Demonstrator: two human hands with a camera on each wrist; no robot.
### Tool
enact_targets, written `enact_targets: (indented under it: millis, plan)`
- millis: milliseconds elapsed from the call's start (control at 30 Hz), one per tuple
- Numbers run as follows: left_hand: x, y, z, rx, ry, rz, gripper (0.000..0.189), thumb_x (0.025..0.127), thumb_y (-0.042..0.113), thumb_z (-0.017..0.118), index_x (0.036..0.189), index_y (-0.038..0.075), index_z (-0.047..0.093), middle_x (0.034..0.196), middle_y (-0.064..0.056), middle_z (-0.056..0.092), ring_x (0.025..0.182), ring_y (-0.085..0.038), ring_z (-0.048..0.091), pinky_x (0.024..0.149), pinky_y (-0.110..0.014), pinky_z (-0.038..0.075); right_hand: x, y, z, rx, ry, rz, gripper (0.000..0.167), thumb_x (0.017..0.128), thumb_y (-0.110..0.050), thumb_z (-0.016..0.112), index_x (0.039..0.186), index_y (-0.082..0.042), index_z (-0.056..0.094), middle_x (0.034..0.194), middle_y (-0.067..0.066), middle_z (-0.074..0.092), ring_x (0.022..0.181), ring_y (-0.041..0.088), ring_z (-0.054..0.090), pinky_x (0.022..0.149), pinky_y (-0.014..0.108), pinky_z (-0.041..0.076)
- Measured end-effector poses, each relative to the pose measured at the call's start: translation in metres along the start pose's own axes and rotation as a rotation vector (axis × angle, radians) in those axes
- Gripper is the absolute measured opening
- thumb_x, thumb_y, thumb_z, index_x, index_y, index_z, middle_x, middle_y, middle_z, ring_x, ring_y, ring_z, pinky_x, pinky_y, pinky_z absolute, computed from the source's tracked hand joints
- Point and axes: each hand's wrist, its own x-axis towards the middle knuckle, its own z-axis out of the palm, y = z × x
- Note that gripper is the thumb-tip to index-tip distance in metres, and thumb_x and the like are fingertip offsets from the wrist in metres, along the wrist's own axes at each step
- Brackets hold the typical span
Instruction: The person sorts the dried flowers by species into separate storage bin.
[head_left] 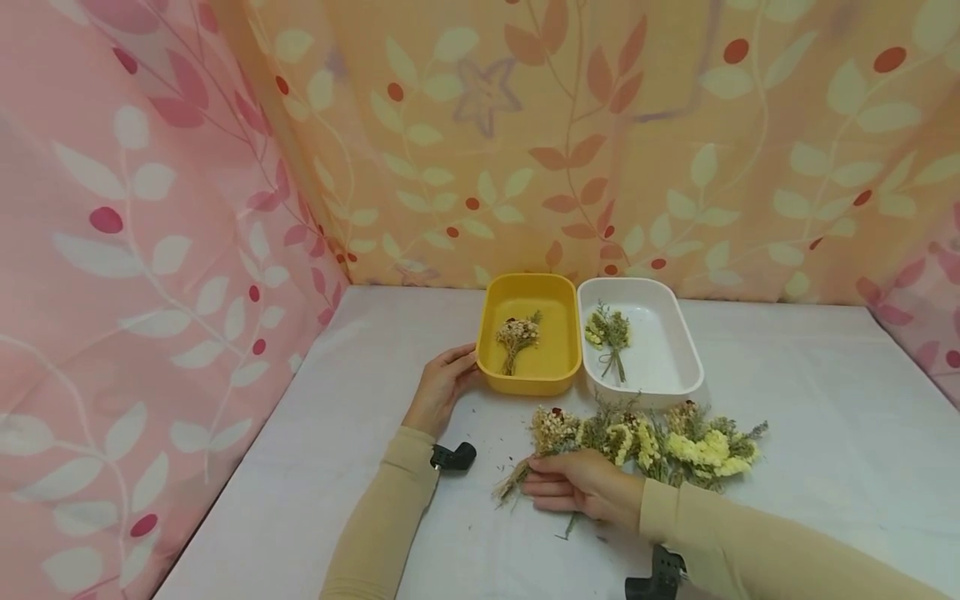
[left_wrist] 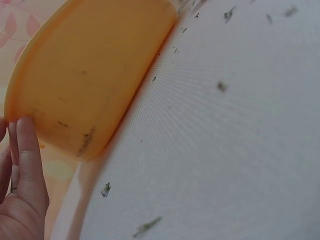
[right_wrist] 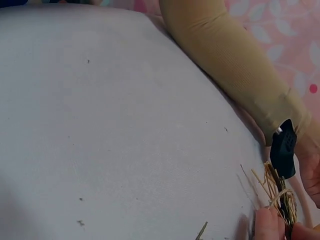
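My right hand pinches the stems of a small dried flower bunch with cream blossoms and a dark red bloom. In the right wrist view, its fingertips hold the tied stems. My left hand touches the near left side of a yellow tub, its fingers straight against the wall. Inside that tub lies a cream dried bunch. More bunches with pale yellow flowers lie in a row on the table, partly behind my right hand.
Right beside the yellow tub stands a white tub holding a green and yellow bunch. Plant crumbs are scattered over the white table. A patterned curtain hangs behind, and pink cloth bounds the left side.
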Motion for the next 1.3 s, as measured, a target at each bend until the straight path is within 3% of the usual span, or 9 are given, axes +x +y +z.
enact_targets:
  millis: [267,600,833,967,1300]
  plan:
    - [0.001,0.001,-0.001,-0.004,-0.001,-0.012,0.035,0.097,0.009,0.063,0.13,-0.001,0.062,0.131,-0.019,0.061,0.102,-0.019,0.066,0.087,-0.023,0.058,0.008,-0.002,0.004,0.157,-0.045,-0.022,0.03,0.099,-0.01,0.06,0.124,0.007,0.055,0.097,0.016,0.073,0.093,0.028,0.074,0.094,0.042,0.058]
    - [0.0,0.0,-0.001,-0.006,-0.002,-0.002,0.035,0.096,0.009,0.064,0.129,-0.002,0.063,0.125,-0.017,0.064,0.097,-0.016,0.067,0.087,-0.025,0.059,0.01,-0.002,0.013,0.252,-0.001,-0.044,0.025,0.101,-0.01,0.055,0.122,0.003,0.056,0.096,0.012,0.074,0.089,0.021,0.073,0.094,0.046,0.058]
    - [0.0,0.0,-0.001,-0.011,0.001,-0.005,0.034,0.096,0.009,0.065,0.128,-0.001,0.064,0.124,-0.016,0.065,0.096,-0.017,0.067,0.087,-0.025,0.059,0.014,-0.002,0.019,0.263,0.002,-0.063,0.035,0.103,-0.015,0.053,0.131,0.006,0.05,0.127,0.035,0.06,0.118,0.042,0.064,0.102,0.051,0.052]
    - [0.0,0.0,0.001,-0.013,0.012,-0.008,0.033,0.096,0.009,0.065,0.127,-0.001,0.064,0.122,-0.015,0.066,0.096,-0.016,0.068,0.085,-0.024,0.059,0.015,-0.001,0.022,0.264,-0.025,-0.075,0.039,0.104,-0.015,0.052,0.135,0.008,0.046,0.138,0.037,0.051,0.126,0.044,0.057,0.105,0.051,0.05]
    - [0.001,0.0,0.002,-0.016,0.021,-0.009,0.034,0.095,0.009,0.066,0.127,-0.001,0.064,0.121,-0.016,0.067,0.092,-0.014,0.068,0.079,-0.021,0.059,0.024,-0.002,0.03,0.261,0.043,-0.103,0.029,0.101,-0.012,0.056,0.125,0.005,0.057,0.102,0.021,0.074,0.101,0.033,0.073,0.092,0.046,0.059]
